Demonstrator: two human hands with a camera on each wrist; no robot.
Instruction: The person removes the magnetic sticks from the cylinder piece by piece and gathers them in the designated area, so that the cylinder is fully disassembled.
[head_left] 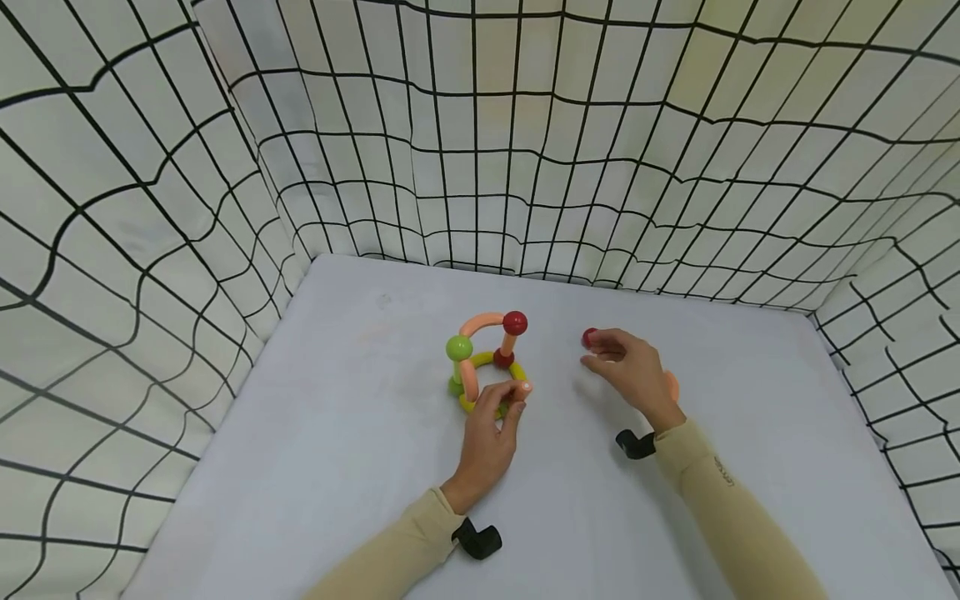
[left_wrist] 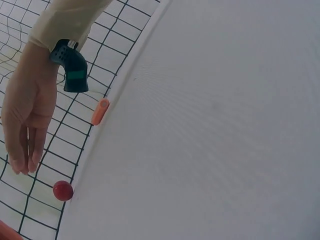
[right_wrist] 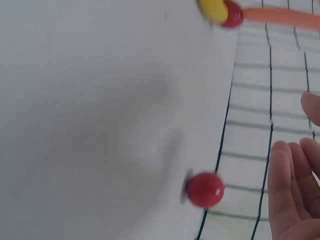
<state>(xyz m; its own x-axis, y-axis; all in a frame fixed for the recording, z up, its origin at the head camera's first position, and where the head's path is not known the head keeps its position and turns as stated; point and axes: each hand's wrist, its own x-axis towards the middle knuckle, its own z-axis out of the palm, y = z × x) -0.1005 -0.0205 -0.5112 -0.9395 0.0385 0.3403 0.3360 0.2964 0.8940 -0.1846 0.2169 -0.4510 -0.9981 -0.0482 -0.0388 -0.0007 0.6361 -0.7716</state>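
Note:
A ring-shaped build of magnetic sticks and balls stands on the table, with a yellow curved base [head_left: 483,359], a green ball [head_left: 459,347], a red ball on top [head_left: 515,323] and an orange curved stick [head_left: 480,322] between the two. At its near side my left hand [head_left: 487,442] pinches an orange magnetic stick [head_left: 527,387], mostly hidden by the fingers. A loose red ball [head_left: 588,337] lies right of the build. My right hand [head_left: 633,377] hovers close by this red ball [right_wrist: 205,190], thumb and fingers apart and holding nothing.
Another orange stick [head_left: 672,387] lies on the table beyond the right wrist, partly covered by it. Black mesh panels [head_left: 480,150] rise along the back and both sides of the white table [head_left: 315,467]. Each wrist wears a black camera mount [head_left: 480,540].

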